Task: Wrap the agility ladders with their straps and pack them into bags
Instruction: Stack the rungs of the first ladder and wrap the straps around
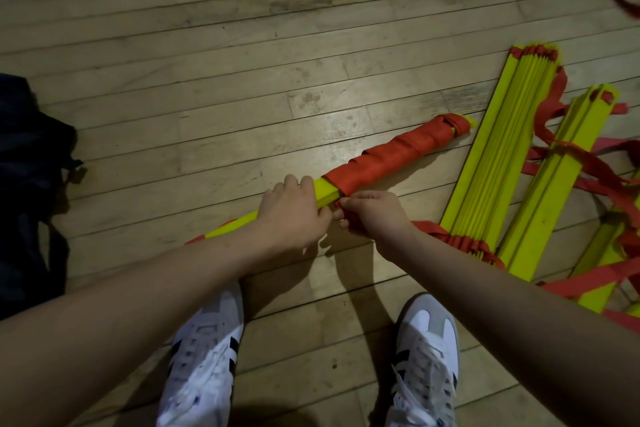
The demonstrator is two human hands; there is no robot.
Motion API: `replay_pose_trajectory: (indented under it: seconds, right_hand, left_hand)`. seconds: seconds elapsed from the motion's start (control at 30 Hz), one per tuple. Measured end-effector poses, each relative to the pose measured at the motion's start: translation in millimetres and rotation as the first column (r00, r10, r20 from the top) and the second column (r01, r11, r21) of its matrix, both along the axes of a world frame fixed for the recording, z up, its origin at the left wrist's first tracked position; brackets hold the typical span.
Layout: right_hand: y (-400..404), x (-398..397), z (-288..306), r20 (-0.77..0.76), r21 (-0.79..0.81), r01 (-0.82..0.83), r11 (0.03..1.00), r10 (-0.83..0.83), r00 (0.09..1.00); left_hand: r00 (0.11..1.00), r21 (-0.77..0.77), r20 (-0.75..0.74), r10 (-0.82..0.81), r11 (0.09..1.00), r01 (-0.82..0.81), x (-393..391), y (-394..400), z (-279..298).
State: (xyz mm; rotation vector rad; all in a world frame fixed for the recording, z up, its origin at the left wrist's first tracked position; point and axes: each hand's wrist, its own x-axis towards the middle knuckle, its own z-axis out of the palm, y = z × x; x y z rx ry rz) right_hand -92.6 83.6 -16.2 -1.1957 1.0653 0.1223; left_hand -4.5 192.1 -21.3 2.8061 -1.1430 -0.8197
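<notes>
I see the ladder bundle (322, 192) lying on the floor (242, 80), long axis running lower-left to upper-right; my left hand (294, 215) clasps its bare yellow part, my right hand (372, 213) pinches the red strap (391, 158) just beside that grip.

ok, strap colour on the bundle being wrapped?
Red strap over yellow rungs; head view.

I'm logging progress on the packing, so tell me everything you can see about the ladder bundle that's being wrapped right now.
The bundle is a stack of flat yellow rungs, plastic by the look, lying slantwise on the wooden floor ahead of the shoes. Red strap, fabric-like, spirals round its far half up to the tip; the near half is bare yellow. The left hand grips the bare part, and the right hand pinches the strap at the wrap's near edge. More strap trails off to the right.
</notes>
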Motion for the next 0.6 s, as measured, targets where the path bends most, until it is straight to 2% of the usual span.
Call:
replay_pose_trajectory:
  seconds: [0.13,0.27,0.33,0.4,0.6]
  right_hand:
    - [1.7,-0.9,0.4,-0.036,-0.014,-0.002,1.0,0.002,0.999]
    - [3.8,1.5,0.3,-0.067,-0.002,-0.013,1.0,0.013,0.998]
    - [5.5,6.1,1.1,-0.07,-0.006,-0.048,0.999,0.047,0.996]
    - [8.1,11.5,1.9,-0.057,-0.044,-0.088,0.995,0.086,0.995]
    - [9.1,36.7,-9.2,-0.09,-0.332,-0.22,0.917,0.201,0.975]
  left_hand:
    - [0.998,-0.012,0.007,-0.062,0.998,0.063,3.5,2.2,4.1]
    - [0.961,0.018,0.137,-0.241,0.971,0.24,12.3,6.2,11.3]
    - [0.946,0.039,0.179,-0.27,0.963,0.267,16.8,9.2,10.2]
    - [0.943,0.065,0.197,-0.268,0.963,0.26,20.6,12.4,6.4]
    - [0.981,0.056,0.156,-0.115,0.993,0.107,34.8,11.6,-8.7]
